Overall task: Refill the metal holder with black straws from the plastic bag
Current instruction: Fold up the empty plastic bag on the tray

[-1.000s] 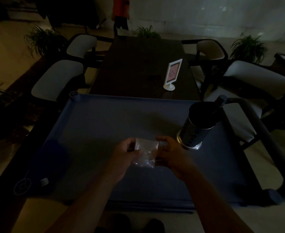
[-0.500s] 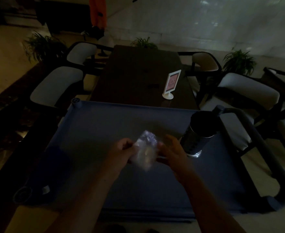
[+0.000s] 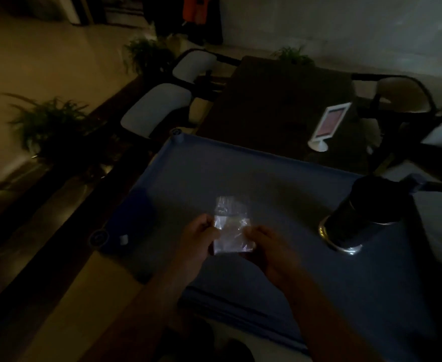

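Note:
A small clear plastic bag (image 3: 231, 230) is held above the blue cart top (image 3: 240, 176), pinched between both hands. My left hand (image 3: 198, 239) grips its left edge and my right hand (image 3: 268, 246) grips its right edge. The bag looks crumpled and folded; no straws can be made out in it in this dim light. The metal holder (image 3: 345, 231), a dark cylinder with a shiny base ring, stands upright on the cart to the right of my hands. Its top is filled with dark straws (image 3: 379, 197).
A dark blue object (image 3: 133, 220) lies on the cart's left side. The cart handle (image 3: 439, 186) curves at the right. Beyond the cart is a dark table (image 3: 280, 105) with a white sign stand (image 3: 327, 126), chairs (image 3: 157, 108) and potted plants (image 3: 47, 121) around it.
The camera has swung left and tilted, so the cart and holder sit further right. The bag has been straightened between my hands and is held more upright.

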Demonstrator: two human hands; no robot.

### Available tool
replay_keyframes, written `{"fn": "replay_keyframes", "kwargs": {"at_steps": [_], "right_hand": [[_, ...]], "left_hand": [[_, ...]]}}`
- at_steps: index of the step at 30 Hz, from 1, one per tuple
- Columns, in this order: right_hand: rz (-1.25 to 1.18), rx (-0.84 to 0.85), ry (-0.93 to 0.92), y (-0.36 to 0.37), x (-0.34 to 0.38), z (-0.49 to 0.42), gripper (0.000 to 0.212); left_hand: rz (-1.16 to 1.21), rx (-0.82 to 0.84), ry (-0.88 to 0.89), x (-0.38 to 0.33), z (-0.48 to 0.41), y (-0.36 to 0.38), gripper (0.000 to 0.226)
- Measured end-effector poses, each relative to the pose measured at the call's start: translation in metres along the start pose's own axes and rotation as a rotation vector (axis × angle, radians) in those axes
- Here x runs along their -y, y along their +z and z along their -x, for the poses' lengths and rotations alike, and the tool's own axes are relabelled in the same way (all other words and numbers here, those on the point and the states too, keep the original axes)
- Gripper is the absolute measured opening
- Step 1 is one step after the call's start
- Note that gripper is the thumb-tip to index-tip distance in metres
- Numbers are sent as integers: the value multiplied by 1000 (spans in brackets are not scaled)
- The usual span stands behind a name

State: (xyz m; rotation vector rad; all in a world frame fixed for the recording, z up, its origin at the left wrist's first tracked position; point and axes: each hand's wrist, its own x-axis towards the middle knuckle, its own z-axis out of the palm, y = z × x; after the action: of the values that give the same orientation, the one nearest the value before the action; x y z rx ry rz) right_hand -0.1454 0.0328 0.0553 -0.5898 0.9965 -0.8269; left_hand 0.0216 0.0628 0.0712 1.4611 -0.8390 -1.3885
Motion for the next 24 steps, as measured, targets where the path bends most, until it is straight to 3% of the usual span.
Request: {"fn": "replay_keyframes", "kwargs": {"at_steps": [6, 10, 17, 24], "right_hand": [[312, 238, 95, 22, -37, -11, 9], [666, 392, 11, 53, -84, -8, 9], [809, 636, 122, 116, -163, 17, 10], [1057, 646, 125, 154, -255, 42, 13]], "left_hand": [[149, -269, -73, 35, 58, -36, 21], [89, -498, -66, 62, 117, -64, 27], [209, -794, -155, 116, 211, -120, 5], [235, -910, -298, 187, 260, -172, 11]]}}
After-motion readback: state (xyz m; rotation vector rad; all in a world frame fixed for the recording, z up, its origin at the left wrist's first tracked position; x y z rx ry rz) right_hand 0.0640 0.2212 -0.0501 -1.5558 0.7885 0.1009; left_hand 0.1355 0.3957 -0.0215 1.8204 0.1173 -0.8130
